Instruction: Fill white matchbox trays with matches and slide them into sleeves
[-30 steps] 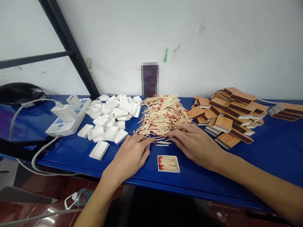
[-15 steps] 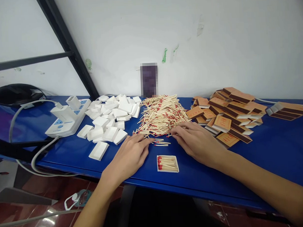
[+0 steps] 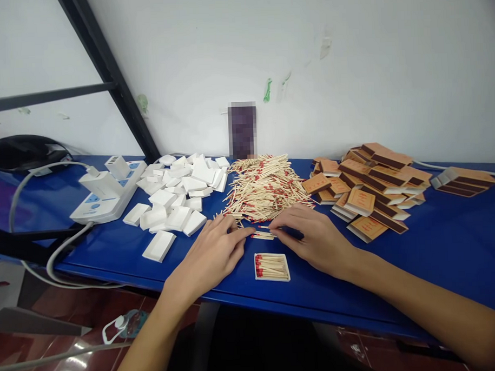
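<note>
A small row of loose matches [image 3: 264, 236] with red heads lies on the blue table between my hands. My right hand [image 3: 310, 232] pinches a single match [image 3: 264, 227] by its plain end, just above that row. My left hand [image 3: 219, 243] rests on the table with fingers stretched out, its index fingertip at the red heads of the row. Just nearer to me sits a white matchbox tray [image 3: 272, 279] full of matches, heads to the left. Beyond both hands rises a big heap of loose matches [image 3: 267, 187].
White empty matchbox trays [image 3: 159, 246] are piled at the left, beside a power strip [image 3: 106, 204] with chargers and cables. Orange matchbox sleeves [image 3: 360, 201] form a pile at the right. A blurred dark rectangle [image 3: 242, 131] stands against the wall. The blue table's front edge [image 3: 317, 316] runs below.
My right hand has come from the heap's edge towards me and slightly left, and a match is now in its fingertips at the row. My left hand has barely moved.
</note>
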Motion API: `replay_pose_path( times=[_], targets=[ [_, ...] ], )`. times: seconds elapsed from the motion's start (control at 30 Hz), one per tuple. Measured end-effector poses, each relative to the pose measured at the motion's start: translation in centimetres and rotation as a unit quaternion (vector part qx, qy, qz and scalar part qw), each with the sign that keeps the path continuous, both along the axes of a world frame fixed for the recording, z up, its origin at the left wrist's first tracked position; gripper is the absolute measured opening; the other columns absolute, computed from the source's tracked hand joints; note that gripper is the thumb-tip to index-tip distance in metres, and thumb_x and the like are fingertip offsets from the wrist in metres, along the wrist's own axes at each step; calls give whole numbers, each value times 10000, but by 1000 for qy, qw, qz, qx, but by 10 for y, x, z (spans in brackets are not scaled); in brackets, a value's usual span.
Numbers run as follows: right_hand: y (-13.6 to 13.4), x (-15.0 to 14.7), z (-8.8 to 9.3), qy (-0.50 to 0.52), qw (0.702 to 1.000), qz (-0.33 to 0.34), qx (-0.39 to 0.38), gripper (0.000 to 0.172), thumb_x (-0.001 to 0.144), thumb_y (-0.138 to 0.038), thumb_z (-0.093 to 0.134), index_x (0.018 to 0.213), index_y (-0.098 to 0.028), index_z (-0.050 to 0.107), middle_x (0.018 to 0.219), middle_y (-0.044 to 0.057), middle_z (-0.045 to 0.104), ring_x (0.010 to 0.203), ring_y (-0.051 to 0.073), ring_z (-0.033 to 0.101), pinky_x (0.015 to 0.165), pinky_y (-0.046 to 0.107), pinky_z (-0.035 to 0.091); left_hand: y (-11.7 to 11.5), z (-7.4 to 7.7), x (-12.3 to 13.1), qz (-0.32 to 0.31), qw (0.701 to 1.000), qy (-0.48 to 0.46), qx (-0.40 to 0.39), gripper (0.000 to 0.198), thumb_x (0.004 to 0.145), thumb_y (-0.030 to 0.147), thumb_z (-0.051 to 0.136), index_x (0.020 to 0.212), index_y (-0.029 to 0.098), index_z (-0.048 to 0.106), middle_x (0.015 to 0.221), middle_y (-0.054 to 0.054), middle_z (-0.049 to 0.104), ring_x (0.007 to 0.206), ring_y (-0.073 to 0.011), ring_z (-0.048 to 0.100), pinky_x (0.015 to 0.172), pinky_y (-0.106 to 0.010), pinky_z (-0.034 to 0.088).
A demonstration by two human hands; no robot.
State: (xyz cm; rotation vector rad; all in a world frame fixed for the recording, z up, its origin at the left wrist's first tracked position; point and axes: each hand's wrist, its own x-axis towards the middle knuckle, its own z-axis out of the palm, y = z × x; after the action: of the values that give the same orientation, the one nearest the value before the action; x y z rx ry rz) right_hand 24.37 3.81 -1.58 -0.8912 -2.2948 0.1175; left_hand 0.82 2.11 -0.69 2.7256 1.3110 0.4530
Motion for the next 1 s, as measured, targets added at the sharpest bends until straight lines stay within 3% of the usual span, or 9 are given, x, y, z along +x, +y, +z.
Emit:
replay_pose_path(
  times=[0.4, 0.83, 1.0],
  targets=[
    [2, 1, 0, -11, 998, 31, -46, 82, 939, -182, 592, 914, -202, 668, 854, 27, 716, 824, 192, 609, 763, 335, 484, -1, 0, 1, 10, 999, -8, 40, 299, 985, 227, 480, 1208, 231, 678, 1001, -80, 529, 940, -245, 477, 820, -399, 455],
    [1, 3, -2, -33, 997, 53, -47, 149, 944, -182, 579, 893, -209, 716, 900, 50, 700, 855, 190, 630, 791, 346, 515, -2, 4, 0, -34, 999, 6, 5, 385, 990, 175, 464, 1329, 293, 603, 1049, -74, 517, 1010, -245, 459, 884, -399, 443],
    [3, 0, -2, -23, 997, 65, -44, 174, 949, -166, 560, 897, -212, 719, 878, 54, 706, 833, 187, 633, 765, 338, 527, -3, 4, 0, -10, 1000, -8, 17, 329, 1010, 280, 470, 1302, 268, 621, 1032, -74, 529, 979, -239, 463, 876, -397, 445]
  ],
)
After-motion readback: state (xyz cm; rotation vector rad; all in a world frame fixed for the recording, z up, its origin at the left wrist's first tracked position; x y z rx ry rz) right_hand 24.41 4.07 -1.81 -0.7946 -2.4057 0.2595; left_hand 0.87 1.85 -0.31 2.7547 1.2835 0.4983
